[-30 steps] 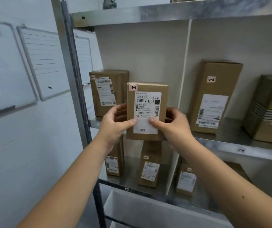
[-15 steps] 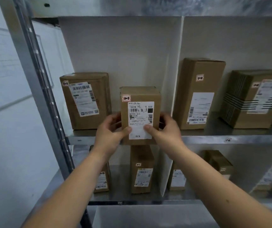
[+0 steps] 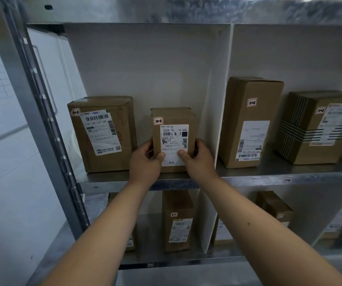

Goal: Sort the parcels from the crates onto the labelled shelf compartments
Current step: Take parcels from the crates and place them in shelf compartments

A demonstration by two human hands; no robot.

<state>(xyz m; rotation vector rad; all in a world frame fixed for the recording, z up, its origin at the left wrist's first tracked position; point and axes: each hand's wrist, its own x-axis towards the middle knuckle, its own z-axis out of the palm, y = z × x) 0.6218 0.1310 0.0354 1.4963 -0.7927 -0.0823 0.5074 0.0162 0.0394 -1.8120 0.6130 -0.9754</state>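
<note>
The parcel stands upright, its long axis vertical, its broad face with the white shipping label turned towards the camera. A small sticker sits at the top left corner of that face. The parcel is in the upper left compartment, its bottom edge at the front of the shelf board — whether it rests on the board or hangs just above it cannot be told.

Both hands grip it low down. The left hand curls round its left side and the right hand round its right side, each thumb pressed on the lower part of the label.

At 9 o'clock from the parcel a bigger box stands in the same compartment, just beside the left hand. At 3 o'clock a white divider closes the compartment — beyond it stand a tall box and, farther right, a striped box. At 6 o'clock, one level down, a narrow box stands upright. The metal post of the shelf runs slantwise at far 9 o'clock.
</note>
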